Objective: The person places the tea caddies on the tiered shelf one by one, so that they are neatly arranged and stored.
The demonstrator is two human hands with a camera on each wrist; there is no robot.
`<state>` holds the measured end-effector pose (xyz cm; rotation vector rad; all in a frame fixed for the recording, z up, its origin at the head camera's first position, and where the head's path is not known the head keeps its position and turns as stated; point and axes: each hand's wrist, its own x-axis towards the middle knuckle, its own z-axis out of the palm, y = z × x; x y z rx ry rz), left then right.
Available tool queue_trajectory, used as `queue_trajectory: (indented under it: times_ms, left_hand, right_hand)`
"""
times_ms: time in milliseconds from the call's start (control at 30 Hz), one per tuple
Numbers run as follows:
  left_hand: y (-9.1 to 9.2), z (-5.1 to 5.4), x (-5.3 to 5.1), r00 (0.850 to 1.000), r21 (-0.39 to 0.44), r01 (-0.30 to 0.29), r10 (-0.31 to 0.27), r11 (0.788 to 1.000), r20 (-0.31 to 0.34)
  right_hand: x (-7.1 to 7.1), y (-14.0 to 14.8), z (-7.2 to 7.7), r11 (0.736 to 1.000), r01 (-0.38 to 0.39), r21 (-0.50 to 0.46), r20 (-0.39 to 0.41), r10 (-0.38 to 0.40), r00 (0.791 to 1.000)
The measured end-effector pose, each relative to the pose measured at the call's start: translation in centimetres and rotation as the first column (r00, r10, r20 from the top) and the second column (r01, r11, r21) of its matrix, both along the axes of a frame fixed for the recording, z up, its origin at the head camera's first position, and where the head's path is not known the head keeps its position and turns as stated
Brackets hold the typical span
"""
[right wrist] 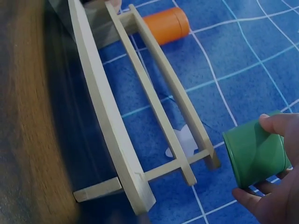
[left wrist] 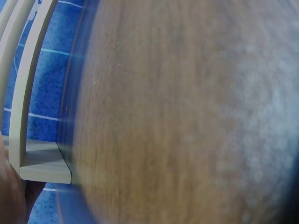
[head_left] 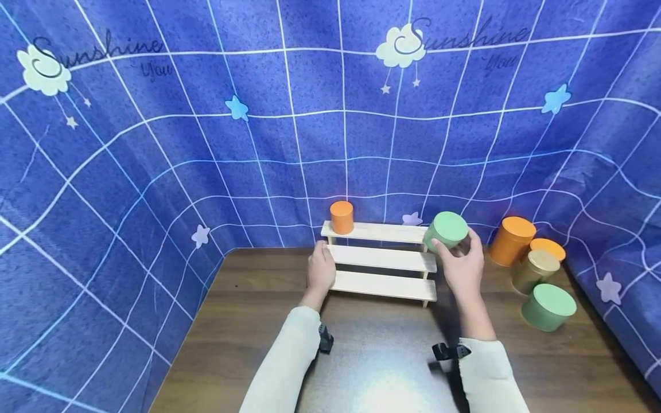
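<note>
From where I stand, the person's two hands are well apart, one at each end of a pale wooden rack [head_left: 381, 257] with three stepped tiers. The left hand [head_left: 321, 269] grips the rack's left end, beside the middle tier. The right hand [head_left: 465, 267] holds a squat green tin [head_left: 449, 228] between thumb and fingers, lifted up by the right end of the top tier; from the right wrist's side I can see a gap between the tin and the wood.

One small orange tin [head_left: 342, 219] stands upright on the top tier, near its left end. The middle and lower tiers show bare wood.

Over on the right side of the table [head_left: 248, 321], four more containers stand in a loose cluster: a tall orange canister [head_left: 511, 244] at the back left, a yellow-orange tin [head_left: 549, 248] partly hidden behind a gold canister [head_left: 536, 274], and a second green tin [head_left: 548, 310] nearest the person. Every container has its top covered, so I can't tell what is inside any of them.

Behind it all hangs a blue cloth [head_left: 361, 137] printed with wavy grid lines, stars and clouds. Pale sleeves [head_left: 286, 358] cover both forearms, and a small black device [head_left: 325, 339] sits at each wrist.
</note>
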<state>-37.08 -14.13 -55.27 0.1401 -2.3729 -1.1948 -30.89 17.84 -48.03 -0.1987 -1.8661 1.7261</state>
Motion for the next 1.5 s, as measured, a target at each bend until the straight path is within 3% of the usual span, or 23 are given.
queue_trajectory:
  times_ms: [267, 667, 900, 1067, 1333, 1400, 1500]
  left_hand:
    - [-0.1, -0.1, 0.0, 1.0, -0.005, 0.012, -0.012, 1.0, -0.001]
    - [0.0, 0.4, 0.2, 1.0, -0.003, 0.0, 0.0, 1.0, 0.012]
    - [0.1, 0.5, 0.1, 1.0, 0.002, -0.004, 0.004, 1.0, 0.015]
    - [0.2, 0.3, 0.0, 0.999, 0.005, -0.005, 0.004, 1.0, 0.033]
    - [0.3, 0.4, 0.2, 1.0, 0.015, -0.003, 0.002, 1.0, 0.017]
    - [0.3, 0.4, 0.2, 1.0, 0.017, -0.003, 0.003, 1.0, 0.016]
    - [0.1, 0.3, 0.1, 1.0, 0.016, -0.005, 0.004, 1.0, 0.02]
  right_hand:
    - [0.0, -1.5, 0.2, 0.999, -0.014, 0.042, 0.015, 0.014, 1.0]
    - [-2.5, -4.3, 1.3, 0.974, -0.187, 0.13, 0.007, 0.187, 0.982]
    - [-3.8, -5.6, 0.7, 0.952, -0.239, 0.19, 0.015, 0.241, 0.97]
    - [-4.3, -6.2, 0.4, 0.941, -0.292, 0.174, 0.018, 0.293, 0.956]
    - [-5.1, -7.3, 0.3, 0.909, -0.371, 0.192, 0.018, 0.374, 0.927]
    - [-5.2, -7.4, 0.5, 0.899, -0.366, 0.241, 0.043, 0.367, 0.929]
    - [-5.4, -7.4, 0.9, 0.857, -0.353, 0.376, 0.12, 0.333, 0.935]
